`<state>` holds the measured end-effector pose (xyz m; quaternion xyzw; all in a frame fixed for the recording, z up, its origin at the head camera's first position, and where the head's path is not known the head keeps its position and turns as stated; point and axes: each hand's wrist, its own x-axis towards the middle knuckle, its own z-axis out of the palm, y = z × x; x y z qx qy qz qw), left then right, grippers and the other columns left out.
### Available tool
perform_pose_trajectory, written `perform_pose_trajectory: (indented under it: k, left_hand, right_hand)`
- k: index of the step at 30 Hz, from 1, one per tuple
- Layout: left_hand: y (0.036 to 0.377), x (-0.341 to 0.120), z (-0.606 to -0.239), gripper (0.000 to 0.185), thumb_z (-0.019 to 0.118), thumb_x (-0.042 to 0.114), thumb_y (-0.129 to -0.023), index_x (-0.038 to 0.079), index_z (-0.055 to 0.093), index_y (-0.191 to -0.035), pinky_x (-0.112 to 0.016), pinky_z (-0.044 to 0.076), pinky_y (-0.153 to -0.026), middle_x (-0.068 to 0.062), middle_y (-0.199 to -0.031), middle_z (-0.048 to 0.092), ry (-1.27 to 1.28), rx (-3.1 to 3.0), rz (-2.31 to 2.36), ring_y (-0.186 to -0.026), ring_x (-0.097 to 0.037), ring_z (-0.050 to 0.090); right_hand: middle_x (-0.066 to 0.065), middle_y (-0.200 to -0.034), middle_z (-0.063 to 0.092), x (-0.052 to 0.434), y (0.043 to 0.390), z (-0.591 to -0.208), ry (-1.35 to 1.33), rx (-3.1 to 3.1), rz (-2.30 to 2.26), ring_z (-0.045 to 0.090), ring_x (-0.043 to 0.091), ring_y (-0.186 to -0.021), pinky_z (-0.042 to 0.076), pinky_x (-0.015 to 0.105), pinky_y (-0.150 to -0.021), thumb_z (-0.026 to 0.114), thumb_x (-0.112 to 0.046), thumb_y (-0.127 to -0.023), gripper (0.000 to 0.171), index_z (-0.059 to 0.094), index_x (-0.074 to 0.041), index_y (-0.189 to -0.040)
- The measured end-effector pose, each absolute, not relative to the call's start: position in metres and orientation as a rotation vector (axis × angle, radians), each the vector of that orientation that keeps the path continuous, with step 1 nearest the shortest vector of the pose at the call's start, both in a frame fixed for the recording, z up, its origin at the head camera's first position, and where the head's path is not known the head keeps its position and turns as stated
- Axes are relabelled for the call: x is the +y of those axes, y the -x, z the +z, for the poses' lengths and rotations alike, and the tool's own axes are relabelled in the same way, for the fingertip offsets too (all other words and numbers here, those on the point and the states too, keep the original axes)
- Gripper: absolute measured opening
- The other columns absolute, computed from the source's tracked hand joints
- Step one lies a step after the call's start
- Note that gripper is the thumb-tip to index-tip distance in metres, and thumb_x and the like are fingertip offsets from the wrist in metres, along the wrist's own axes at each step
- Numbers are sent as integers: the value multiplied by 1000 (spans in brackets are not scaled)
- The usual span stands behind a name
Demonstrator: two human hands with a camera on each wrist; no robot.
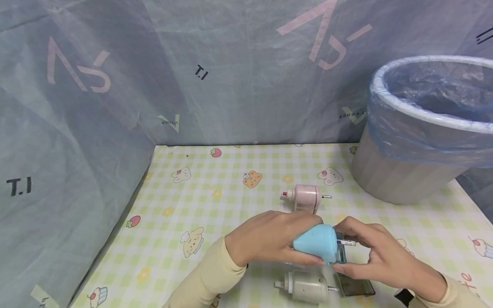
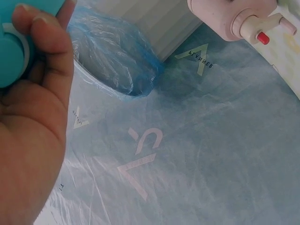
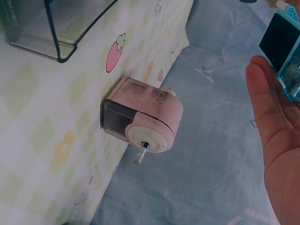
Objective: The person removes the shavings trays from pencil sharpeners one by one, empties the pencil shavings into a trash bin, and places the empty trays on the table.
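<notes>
Over the table, my left hand (image 1: 275,235) grips a light blue crank pencil sharpener (image 1: 317,244), its fingers wrapped round the body. A pencil end (image 1: 346,242) sticks out of the sharpener's front. With thumb and forefinger my right hand (image 1: 389,252) pinches the clear blue shavings drawer (image 3: 291,77) at that front; the right wrist view shows a dark panel beside it. Behind the hands stands a pink sharpener (image 1: 307,196), also with a pencil end showing. Nearer me lies a cream sharpener (image 1: 308,286), with a smoky clear drawer (image 1: 354,285) beside it.
A grey bin (image 1: 400,171) lined with a blue plastic bag stands at the back right. Grey printed cloth (image 1: 231,98) hangs behind and at the left. A green checked cloth (image 1: 239,171) covers the table.
</notes>
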<state>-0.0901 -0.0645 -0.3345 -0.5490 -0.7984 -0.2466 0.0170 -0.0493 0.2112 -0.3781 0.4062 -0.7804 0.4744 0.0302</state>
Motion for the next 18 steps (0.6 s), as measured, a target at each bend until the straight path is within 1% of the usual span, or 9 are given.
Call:
perform_pose_trajectory:
  k: [4, 7, 11, 14, 18]
  left_hand:
    - [89, -66, -333, 51, 87, 44, -90, 14, 61, -122, -9, 40, -67, 6, -100, 61, 1699, -2481, -764, -79, -1, 52]
    - [90, -70, -333, 50, 88, 42, -89, 14, 61, -120, -9, 41, -69, 7, -99, 60, 1683, -2473, -785, -79, -1, 52]
    - [92, -78, -330, 53, 88, 40, -90, 14, 61, -127, -11, 44, -72, 6, -105, 64, 1639, -2505, -822, -82, -2, 56]
    - [92, -84, -325, 59, 87, 41, -91, 13, 60, -135, -12, 47, -72, 4, -111, 67, 1613, -2531, -814, -84, -3, 59]
    - [92, -89, -323, 60, 87, 41, -90, 13, 60, -136, -13, 47, -72, 3, -111, 67, 1596, -2530, -798, -84, -4, 59]
  right_hand:
    - [-8, -110, 71, 211, 49, -378, -1250, -2407, 1446, 72, 9, -91, 59, 24, -84, 89, 3, -78, 60, 59, -21, -124]
    - [-5, -116, 72, 214, 49, -377, -1234, -2407, 1449, 74, 11, -96, 59, 25, -84, 90, 5, -77, 62, 60, -20, -125]
    - [-1, -122, 73, 227, 49, -376, -1151, -2406, 1451, 75, 13, -99, 60, 26, -82, 89, 12, -74, 63, 63, -16, -125]
    - [1, -121, 74, 236, 48, -374, -1083, -2406, 1491, 74, 13, -99, 59, 25, -83, 85, 18, -74, 62, 64, -10, -124]
    - [3, -120, 74, 241, 48, -372, -1056, -2401, 1506, 74, 13, -100, 58, 23, -83, 81, 22, -73, 61, 64, -6, -125]
